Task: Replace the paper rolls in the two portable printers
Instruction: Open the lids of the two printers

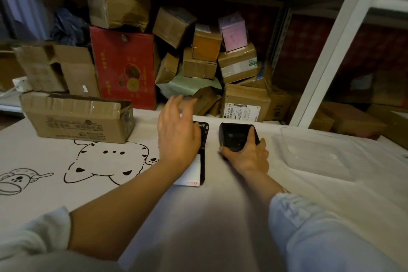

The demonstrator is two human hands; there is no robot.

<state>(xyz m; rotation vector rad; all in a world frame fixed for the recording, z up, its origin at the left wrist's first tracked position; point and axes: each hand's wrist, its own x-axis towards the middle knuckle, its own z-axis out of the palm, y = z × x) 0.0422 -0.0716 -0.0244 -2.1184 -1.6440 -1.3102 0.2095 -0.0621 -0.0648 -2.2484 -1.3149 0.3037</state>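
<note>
Two black portable printers lie side by side on the white table cover. The left printer (pixel 203 161) has its lid raised at the far end and a white paper strip with a red mark coming out of its near end. My left hand (pixel 176 134) hovers over it with fingers spread and relaxed, hiding most of its body. The right printer (pixel 236 134) sits closed. My right hand (pixel 247 157) grips its near end, thumb on the left side and fingers curled up the right side. No loose paper roll shows.
A taped cardboard box (pixel 77 117) lies at the left of the table. A clear plastic tray (pixel 318 152) sits at the right. Behind the table edge, stacked parcels and a red carton (pixel 123 68) fill a white metal shelf (pixel 335 44).
</note>
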